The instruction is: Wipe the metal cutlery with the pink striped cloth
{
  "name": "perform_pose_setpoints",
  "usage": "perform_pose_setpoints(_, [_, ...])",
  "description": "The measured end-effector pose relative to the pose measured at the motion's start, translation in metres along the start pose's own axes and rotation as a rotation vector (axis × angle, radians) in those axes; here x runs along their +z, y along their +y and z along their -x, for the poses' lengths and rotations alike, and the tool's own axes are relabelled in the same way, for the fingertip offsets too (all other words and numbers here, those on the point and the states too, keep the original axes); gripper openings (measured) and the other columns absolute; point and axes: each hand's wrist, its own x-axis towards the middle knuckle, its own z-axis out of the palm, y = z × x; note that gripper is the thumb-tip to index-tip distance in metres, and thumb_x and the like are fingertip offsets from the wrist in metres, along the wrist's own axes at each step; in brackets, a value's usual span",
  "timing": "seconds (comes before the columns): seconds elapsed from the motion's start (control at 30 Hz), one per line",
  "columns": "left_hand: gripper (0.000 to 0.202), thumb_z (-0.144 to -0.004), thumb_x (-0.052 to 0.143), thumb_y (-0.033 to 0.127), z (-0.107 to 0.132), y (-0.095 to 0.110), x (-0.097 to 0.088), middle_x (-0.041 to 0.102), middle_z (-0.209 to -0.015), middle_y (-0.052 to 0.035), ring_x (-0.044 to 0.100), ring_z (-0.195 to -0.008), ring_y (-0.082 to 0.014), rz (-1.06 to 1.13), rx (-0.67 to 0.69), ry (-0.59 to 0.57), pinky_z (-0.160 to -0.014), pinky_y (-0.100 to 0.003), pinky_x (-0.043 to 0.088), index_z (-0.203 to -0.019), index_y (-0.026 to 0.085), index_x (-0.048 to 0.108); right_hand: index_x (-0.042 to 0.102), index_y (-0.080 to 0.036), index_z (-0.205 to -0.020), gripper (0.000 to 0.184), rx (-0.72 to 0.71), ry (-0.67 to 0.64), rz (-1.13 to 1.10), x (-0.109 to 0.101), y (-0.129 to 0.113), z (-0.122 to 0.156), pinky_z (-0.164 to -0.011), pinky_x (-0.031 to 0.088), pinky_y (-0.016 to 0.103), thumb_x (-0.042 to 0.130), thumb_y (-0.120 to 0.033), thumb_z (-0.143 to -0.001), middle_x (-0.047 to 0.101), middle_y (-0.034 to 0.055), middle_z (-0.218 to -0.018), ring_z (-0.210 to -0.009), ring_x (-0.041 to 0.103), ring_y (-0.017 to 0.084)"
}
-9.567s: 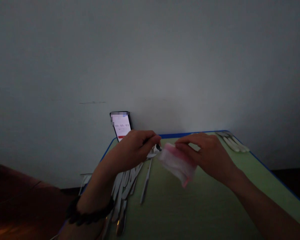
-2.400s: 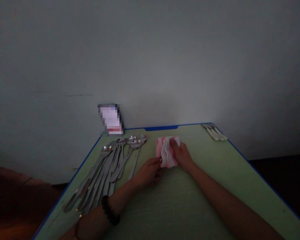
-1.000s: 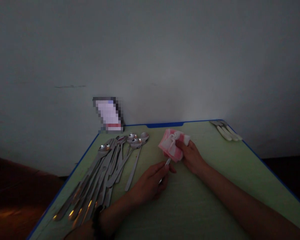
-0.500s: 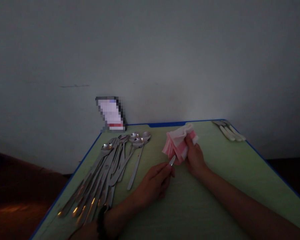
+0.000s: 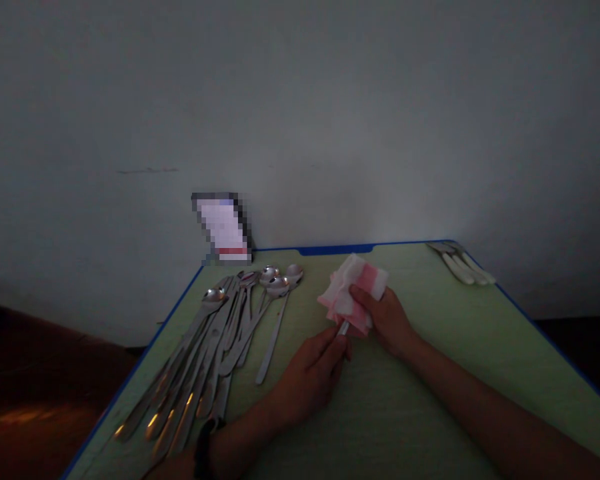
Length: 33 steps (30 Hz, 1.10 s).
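My left hand (image 5: 311,369) rests on the green table (image 5: 430,373), fingers pinched round the metal handle of a spoon (image 5: 343,327). The far end of that spoon is wrapped inside a pink and white cloth (image 5: 353,288), so its bowl is hidden. My right hand (image 5: 387,319) grips the cloth around it, thumb on top.
Several long metal spoons (image 5: 215,340) lie fanned out on the table's left side. A few white-handled utensils (image 5: 463,264) lie at the far right corner. A phone (image 5: 223,228) leans against the grey wall behind the table's blue edge.
The cloth has turned and shifted in my right hand around the spoon's end. My left hand keeps its pinch on the handle and has barely moved.
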Motion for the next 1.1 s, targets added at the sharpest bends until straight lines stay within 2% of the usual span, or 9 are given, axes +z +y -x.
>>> perform_pose_setpoints(0.2, [0.031,-0.092,0.029,0.036,0.005,0.005,0.003,0.053,-0.069,-0.0001,0.05,-0.067,-0.015,-0.389,0.098,0.054,-0.065,-0.026,0.037,-0.08,0.018,0.051,0.056,-0.014,-0.062,0.039,-0.037,0.104,0.232,-0.002,-0.001,-0.002,-0.046,0.032,0.022,0.056,-0.052,-0.074,0.052,-0.0014,-0.053,-0.049,0.042,0.01])
perform_pose_setpoints(0.33, [0.029,-0.093,0.026,0.034,0.011,0.008,0.008,0.055,-0.073,-0.0013,0.051,-0.07,-0.0167,-0.602,0.101,0.0,-0.067,-0.029,0.037,-0.085,0.018,0.048,0.057,-0.015,-0.064,0.045,-0.006,0.188,0.115,0.001,-0.001,-0.007,-0.047,0.033,0.023,0.052,-0.059,-0.072,0.053,-0.0004,-0.056,-0.052,0.046,0.012])
perform_pose_setpoints(0.43, [0.03,-0.094,0.024,0.034,0.013,0.009,0.009,0.055,-0.074,-0.0024,0.051,-0.069,-0.0171,-0.679,0.11,-0.042,-0.067,-0.03,0.037,-0.088,0.017,0.048,0.059,-0.015,-0.065,0.048,0.074,0.268,0.043,0.0,0.0,-0.008,-0.048,0.034,0.024,0.052,-0.062,-0.07,0.055,0.0008,-0.056,-0.053,0.048,0.013])
perform_pose_setpoints(0.57, [0.032,-0.093,0.028,0.038,0.01,0.005,0.004,0.052,-0.068,0.0006,0.049,-0.064,-0.0142,-0.588,0.142,-0.043,-0.063,-0.026,0.036,-0.077,0.018,0.049,0.059,-0.015,-0.065,0.044,0.073,0.25,0.002,-0.002,0.003,-0.009,-0.049,0.034,0.024,0.055,-0.059,-0.069,0.056,-0.0005,-0.055,-0.052,0.048,0.013])
perform_pose_setpoints(0.7, [0.039,-0.092,0.031,0.039,0.005,-0.002,-0.002,0.041,-0.052,0.0052,0.04,-0.049,-0.0091,-0.372,0.125,-0.041,-0.05,-0.022,0.031,-0.062,0.018,0.042,0.059,-0.017,-0.068,0.032,0.031,0.124,-0.138,-0.002,0.003,-0.011,-0.052,0.035,0.023,0.062,-0.049,-0.07,0.058,-0.0025,-0.057,-0.054,0.05,0.012])
perform_pose_setpoints(0.83, [0.041,-0.093,0.03,0.039,0.003,-0.003,-0.002,0.039,-0.048,0.006,0.038,-0.045,-0.008,-0.232,0.098,-0.027,-0.049,-0.021,0.03,-0.059,0.018,0.04,0.061,-0.016,-0.072,0.025,0.088,0.013,-0.192,-0.001,-0.002,-0.011,-0.056,0.039,0.024,0.066,-0.041,-0.068,0.063,-0.0009,-0.063,-0.056,0.053,0.013])
perform_pose_setpoints(1.1, [0.041,-0.092,0.031,0.04,0.004,0.001,-0.001,0.043,-0.053,0.0047,0.041,-0.05,-0.0091,-0.25,0.067,-0.054,-0.051,-0.021,0.033,-0.06,0.017,0.042,0.065,-0.018,-0.08,0.023,0.145,-0.043,-0.272,0.0,-0.004,-0.01,-0.057,0.043,0.026,0.066,-0.039,-0.07,0.065,-0.0003,-0.066,-0.057,0.056,0.013])
